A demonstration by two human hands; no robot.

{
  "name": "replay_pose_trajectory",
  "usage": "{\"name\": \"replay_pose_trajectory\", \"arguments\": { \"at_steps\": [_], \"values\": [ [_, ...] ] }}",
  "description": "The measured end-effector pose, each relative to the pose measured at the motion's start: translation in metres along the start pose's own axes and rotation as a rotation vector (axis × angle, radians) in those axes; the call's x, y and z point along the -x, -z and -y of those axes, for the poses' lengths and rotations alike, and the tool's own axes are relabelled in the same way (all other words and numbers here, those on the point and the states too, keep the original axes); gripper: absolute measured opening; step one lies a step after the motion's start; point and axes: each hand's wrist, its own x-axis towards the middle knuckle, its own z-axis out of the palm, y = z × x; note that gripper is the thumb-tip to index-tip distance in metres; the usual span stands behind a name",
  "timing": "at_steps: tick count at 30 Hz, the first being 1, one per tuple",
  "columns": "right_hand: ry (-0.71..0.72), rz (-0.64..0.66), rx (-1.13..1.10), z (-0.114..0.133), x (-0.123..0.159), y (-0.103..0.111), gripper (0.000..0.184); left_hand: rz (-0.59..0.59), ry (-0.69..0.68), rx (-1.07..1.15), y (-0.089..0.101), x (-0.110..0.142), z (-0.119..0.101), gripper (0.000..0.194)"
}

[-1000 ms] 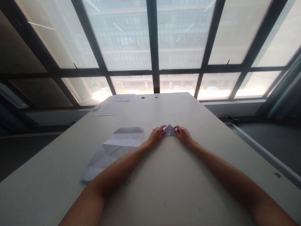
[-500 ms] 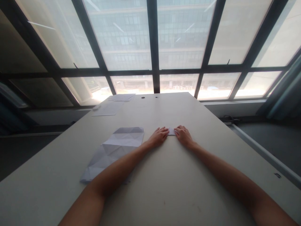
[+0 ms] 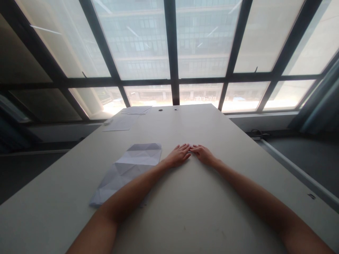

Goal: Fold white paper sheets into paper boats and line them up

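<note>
Had fingers (image 3: 184, 148) of left hand (image 3: 177, 155) and right hand (image 3: 203, 154) nearly straight over folded paper (image 3: 191, 145) on table (image 3: 180, 197), couldn't tell whether gripping, risked skewing a crease through uneven pressure.

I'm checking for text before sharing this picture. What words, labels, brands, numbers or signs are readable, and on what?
No text is readable.
Small paper under the left hand and right hand: mostly covered.
Creased paper: no lettering visible.
Far-left sheets: too faint to tell whether they are printed.
Dark mark on the table: too blurred to read, if lettering at all.
White shapes outside the window: too blurred.
</note>
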Motion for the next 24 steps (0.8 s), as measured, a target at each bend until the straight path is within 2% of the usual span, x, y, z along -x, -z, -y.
{"name": "replay_pose_trajectory", "arguments": {
  "at_steps": [5, 11, 14, 17, 20, 24],
  "values": [
    [-0.121, -0.049, 0.116, 0.001, 0.002, 0.002, 0.039, -0.030, -0.024, -0.012, 0.005, 0.000, -0.003, 0.050],
    [-0.212, -0.033, 0.236, 0.007, 0.005, 0.005, 0.040, -0.152, -0.047, 0.002, 0.013, -0.002, -0.009, 0.035],
    [-0.168, -0.002, 0.193, 0.009, 0.004, 0.006, 0.042, -0.214, -0.051, 0.019, 0.014, -0.003, -0.008, 0.034],
    [-0.056, 0.023, 0.119, 0.008, 0.004, 0.005, 0.043, -0.252, -0.025, -0.014, 0.015, -0.002, -0.007, 0.034],
    [0.038, 0.045, 0.054, 0.007, 0.004, 0.004, 0.043, -0.298, 0.000, -0.014, 0.014, -0.001, -0.007, 0.023],
    [0.059, 0.075, 0.042, 0.007, 0.003, 0.002, 0.048, -0.273, -0.017, -0.007, 0.010, -0.001, -0.007, 0.032]
  ]
}}
